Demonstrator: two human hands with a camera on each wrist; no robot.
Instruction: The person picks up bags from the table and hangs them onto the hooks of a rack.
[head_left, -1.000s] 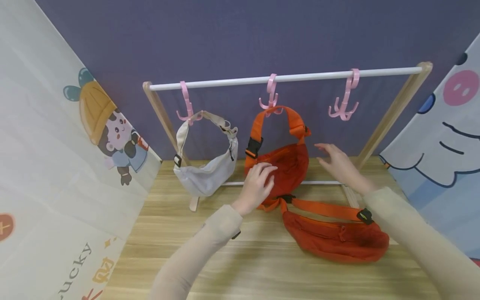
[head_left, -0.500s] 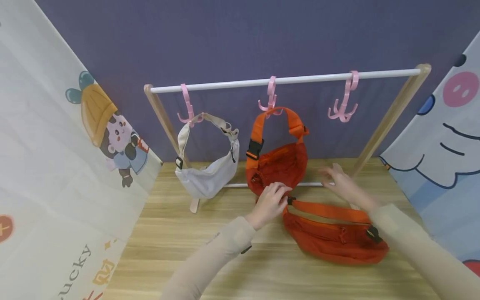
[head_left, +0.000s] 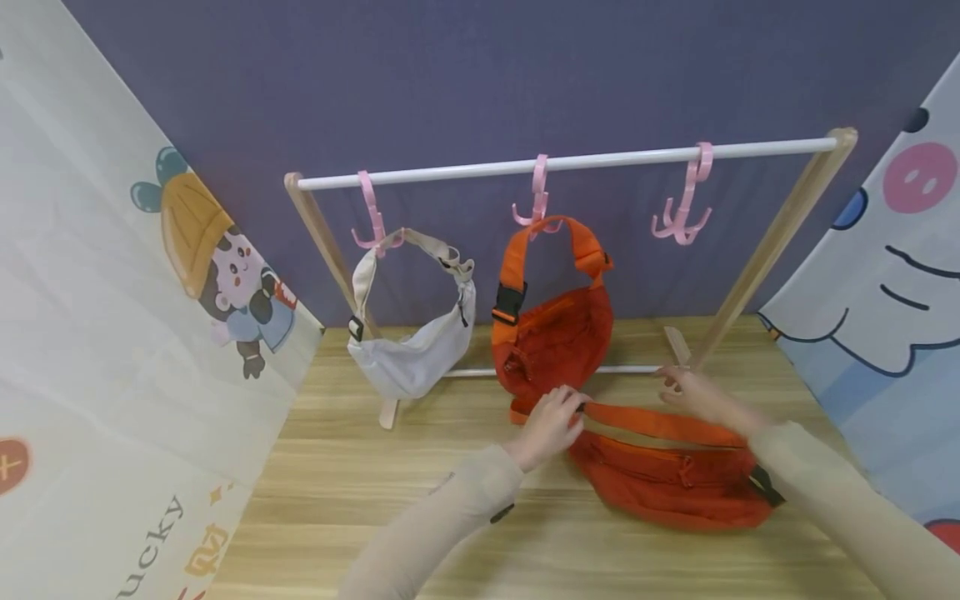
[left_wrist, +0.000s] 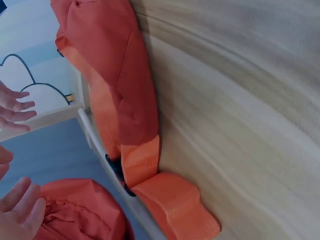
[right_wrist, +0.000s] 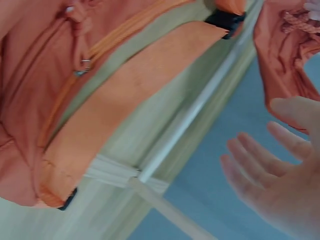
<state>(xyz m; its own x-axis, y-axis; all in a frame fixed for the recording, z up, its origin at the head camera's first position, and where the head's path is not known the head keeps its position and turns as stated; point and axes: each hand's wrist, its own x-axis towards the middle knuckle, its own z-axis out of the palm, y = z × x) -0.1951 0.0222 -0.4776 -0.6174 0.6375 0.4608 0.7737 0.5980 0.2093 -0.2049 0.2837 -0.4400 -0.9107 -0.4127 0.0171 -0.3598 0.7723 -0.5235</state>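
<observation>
A red-orange waist bag (head_left: 667,492) lies on the wooden table, its orange strap (head_left: 660,423) stretched along the top side. Over the left end of that strap, by a black buckle (right_wrist: 226,21), is my left hand (head_left: 547,429); the left wrist view shows its fingers (left_wrist: 22,210) loose and holding nothing. My right hand (head_left: 701,396) hovers behind the strap's right part, fingers spread and bare in the right wrist view. A second red-orange waist bag (head_left: 566,333) hangs by its strap from the middle pink hook (head_left: 538,196), just beyond my left hand.
A white waist bag (head_left: 408,358) hangs from the left pink hook (head_left: 371,212). The right pink hook (head_left: 681,208) carries nothing. All hooks sit on a white rail (head_left: 615,160) with wooden posts. A dark object (head_left: 502,513) shows beside my left sleeve.
My left hand has moved right and down, from before the hanging bag to the lying bag's strap end. My right hand has come down and slightly right. The lying bag's right buckle has shifted.
</observation>
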